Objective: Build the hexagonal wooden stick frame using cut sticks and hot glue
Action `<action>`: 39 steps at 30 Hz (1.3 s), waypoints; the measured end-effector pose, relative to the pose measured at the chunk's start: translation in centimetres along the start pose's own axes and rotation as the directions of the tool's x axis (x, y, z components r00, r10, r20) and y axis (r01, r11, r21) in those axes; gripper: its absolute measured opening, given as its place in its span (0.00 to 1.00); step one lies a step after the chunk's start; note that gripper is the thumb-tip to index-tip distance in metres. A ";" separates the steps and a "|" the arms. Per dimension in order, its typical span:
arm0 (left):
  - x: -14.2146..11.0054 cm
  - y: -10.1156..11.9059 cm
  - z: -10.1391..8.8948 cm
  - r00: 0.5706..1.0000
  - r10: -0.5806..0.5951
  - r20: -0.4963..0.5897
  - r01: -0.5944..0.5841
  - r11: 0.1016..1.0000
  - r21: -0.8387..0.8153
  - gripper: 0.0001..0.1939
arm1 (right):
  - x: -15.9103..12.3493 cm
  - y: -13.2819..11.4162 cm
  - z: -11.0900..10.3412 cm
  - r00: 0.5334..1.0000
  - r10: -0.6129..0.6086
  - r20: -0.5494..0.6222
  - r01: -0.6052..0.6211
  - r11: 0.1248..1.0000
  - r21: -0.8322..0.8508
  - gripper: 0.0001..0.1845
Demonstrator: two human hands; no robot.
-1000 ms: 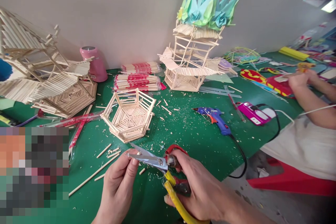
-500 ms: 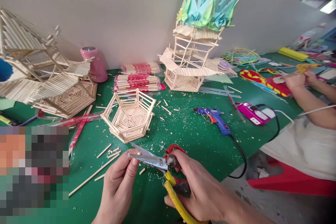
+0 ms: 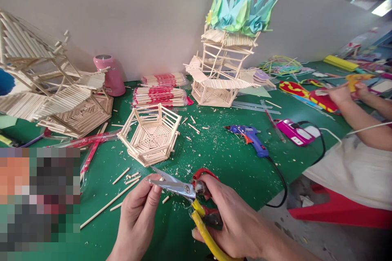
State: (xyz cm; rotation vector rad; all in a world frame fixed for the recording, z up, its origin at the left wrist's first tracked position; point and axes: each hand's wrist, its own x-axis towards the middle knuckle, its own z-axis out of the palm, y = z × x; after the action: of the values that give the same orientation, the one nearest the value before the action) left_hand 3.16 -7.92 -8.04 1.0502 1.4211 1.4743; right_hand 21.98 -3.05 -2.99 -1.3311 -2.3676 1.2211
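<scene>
My right hand (image 3: 235,222) grips scissors (image 3: 183,189) with red and yellow handles, blades pointing left over the green table (image 3: 214,159). My left hand (image 3: 137,216) pinches something small at the blade tips; it is too small to make out. Just beyond stands a small hexagonal basket of wooden sticks (image 3: 151,133). Loose sticks (image 3: 110,202) and wood chips lie around my hands.
A blue glue gun (image 3: 249,138) with a black cord lies right of centre. Stick models (image 3: 55,89) stand left, a stick tower with paper flowers (image 3: 226,65) at the back, a pink cup (image 3: 110,74), packs of sticks (image 3: 159,96). Another person's arms (image 3: 358,106) work at right.
</scene>
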 end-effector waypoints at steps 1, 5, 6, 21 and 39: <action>0.0 0.1 0.0 1.000 0.007 0.004 -0.007 1.000 0.010 0.10 | 0.0 0.0 0.0 1.000 0.000 0.001 0.000 1.000 0.001 0.24; 0.2 0.4 0.0 0.999 0.034 0.018 -0.035 0.999 0.038 0.09 | 0.0 0.0 -0.2 1.000 -0.012 0.011 0.012 1.000 0.006 0.24; 0.2 0.4 0.0 0.999 0.037 0.020 -0.038 0.998 0.042 0.09 | 0.0 0.0 -0.2 1.000 -0.017 0.009 0.016 1.000 0.010 0.25; 0.3 0.9 0.1 0.991 0.129 0.028 -0.132 0.971 0.200 0.12 | 0.0 0.1 0.1 0.999 0.003 0.044 -0.005 0.998 0.064 0.17; -0.2 1.4 0.7 0.967 0.243 0.077 -0.254 0.895 0.366 0.11 | -0.8 0.3 1.5 0.996 0.053 0.071 -0.065 0.981 0.182 0.12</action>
State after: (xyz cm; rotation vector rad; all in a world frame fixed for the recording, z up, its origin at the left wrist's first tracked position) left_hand 3.83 -7.93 -6.61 1.5329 1.6341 1.3833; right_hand 21.90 -4.40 -3.98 -1.3297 -2.2077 1.4820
